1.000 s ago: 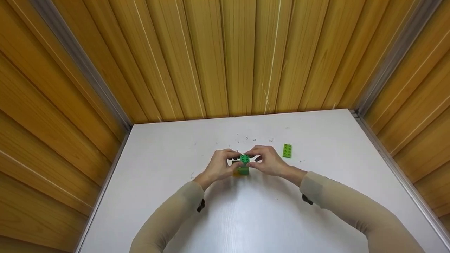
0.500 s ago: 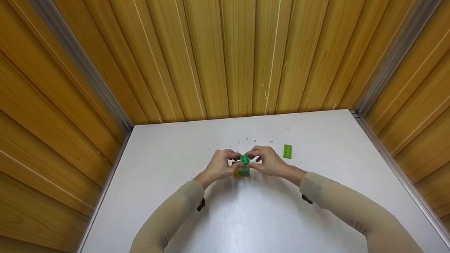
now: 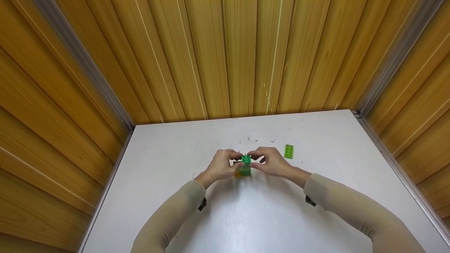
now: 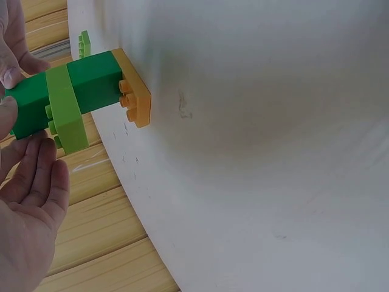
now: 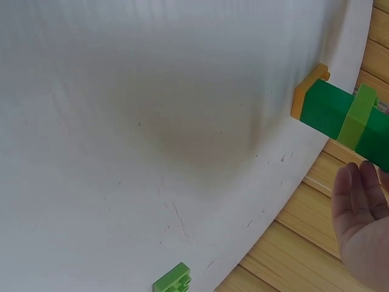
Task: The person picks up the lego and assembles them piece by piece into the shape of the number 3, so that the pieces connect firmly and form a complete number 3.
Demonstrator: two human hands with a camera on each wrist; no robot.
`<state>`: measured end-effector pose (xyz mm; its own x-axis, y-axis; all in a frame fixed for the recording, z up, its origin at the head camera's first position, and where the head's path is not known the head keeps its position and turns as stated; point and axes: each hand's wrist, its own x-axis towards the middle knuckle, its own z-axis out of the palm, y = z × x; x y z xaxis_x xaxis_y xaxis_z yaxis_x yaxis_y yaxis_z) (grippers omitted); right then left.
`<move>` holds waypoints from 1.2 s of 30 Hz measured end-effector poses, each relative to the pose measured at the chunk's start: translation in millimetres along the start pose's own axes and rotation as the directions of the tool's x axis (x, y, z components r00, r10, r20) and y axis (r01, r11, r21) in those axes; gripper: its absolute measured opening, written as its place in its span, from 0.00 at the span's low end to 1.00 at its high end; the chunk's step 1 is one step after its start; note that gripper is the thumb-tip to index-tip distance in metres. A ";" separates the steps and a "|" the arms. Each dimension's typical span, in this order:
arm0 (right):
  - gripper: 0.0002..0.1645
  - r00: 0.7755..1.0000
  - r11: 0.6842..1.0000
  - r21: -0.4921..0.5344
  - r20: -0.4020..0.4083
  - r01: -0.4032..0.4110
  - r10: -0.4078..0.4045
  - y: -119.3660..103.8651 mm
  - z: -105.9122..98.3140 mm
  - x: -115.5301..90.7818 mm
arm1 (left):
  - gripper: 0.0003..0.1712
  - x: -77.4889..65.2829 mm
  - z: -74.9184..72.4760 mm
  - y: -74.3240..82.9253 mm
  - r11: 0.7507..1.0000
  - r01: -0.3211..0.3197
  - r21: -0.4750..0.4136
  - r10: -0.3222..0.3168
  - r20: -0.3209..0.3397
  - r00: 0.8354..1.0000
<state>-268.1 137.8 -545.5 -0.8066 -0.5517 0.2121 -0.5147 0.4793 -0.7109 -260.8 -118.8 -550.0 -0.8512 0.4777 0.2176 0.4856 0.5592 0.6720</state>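
A short tower of toy building bricks stands on the white table: an orange plate (image 4: 141, 91) at the base, a dark green brick (image 4: 95, 80), a lime plate (image 4: 68, 112) jutting to one side, and another dark green brick (image 3: 246, 159) on top. My left hand (image 3: 221, 165) pinches that top brick from the left between thumb and fingers. From the right, my right hand (image 3: 270, 162) pinches the same brick, its thumb on the near side. Part of the top brick is hidden behind fingers and cut off by the frame in both wrist views.
A separate lime plate (image 3: 288, 151) with studs up lies flat behind and right of my right hand. The white table (image 3: 168, 147) carries small dark scuffs near the tower. Wood-look panel walls (image 3: 239, 63) enclose its back and sides.
The head view has shifted very slightly. Both hands stay at the top brick, and the tower and loose plate look unchanged.
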 end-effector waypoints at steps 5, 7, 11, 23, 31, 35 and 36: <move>0.19 0.999 1.000 0.002 -0.028 0.020 -0.020 1.5 -5.8 -4.0 | 0.14 -0.5 -1.3 2.4 1.000 0.004 0.018 -0.004 0.000 1.000; 0.18 0.999 1.000 0.003 -0.038 0.018 -0.018 3.6 -8.6 -6.3 | 0.15 -0.5 -1.4 2.7 1.000 0.012 0.018 -0.012 0.003 1.000; 0.16 0.999 1.000 0.007 -0.052 -0.008 0.008 9.4 -13.8 -10.8 | 0.15 -0.2 -1.1 1.6 1.000 0.004 0.011 -0.004 0.004 1.000; 0.16 0.991 0.994 -0.002 -0.078 -0.113 0.112 23.1 -22.2 -23.6 | 0.16 -0.4 -0.4 0.9 1.000 -0.004 0.005 0.004 -0.001 1.000; 0.17 0.985 0.991 -0.042 -0.123 -0.131 0.125 29.7 -23.4 -29.9 | 0.16 -0.7 0.8 1.3 1.000 -0.015 -0.007 0.015 -0.001 1.000; 0.16 0.981 0.990 -0.045 -0.145 -0.134 0.126 32.6 -23.6 -32.2 | 0.16 -0.7 1.6 1.0 1.000 -0.015 -0.007 0.014 -0.003 1.000; 0.16 0.981 0.989 -0.043 -0.146 -0.139 0.131 33.1 -23.5 -32.7 | 0.16 -0.9 1.8 1.0 1.000 -0.012 -0.005 0.012 -0.004 1.000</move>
<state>-265.6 187.7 -560.3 -0.9009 -0.3783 0.2128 -0.4099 0.5803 -0.7037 -259.1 -117.4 -550.7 -0.8462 0.4813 0.2286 0.4947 0.5502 0.6727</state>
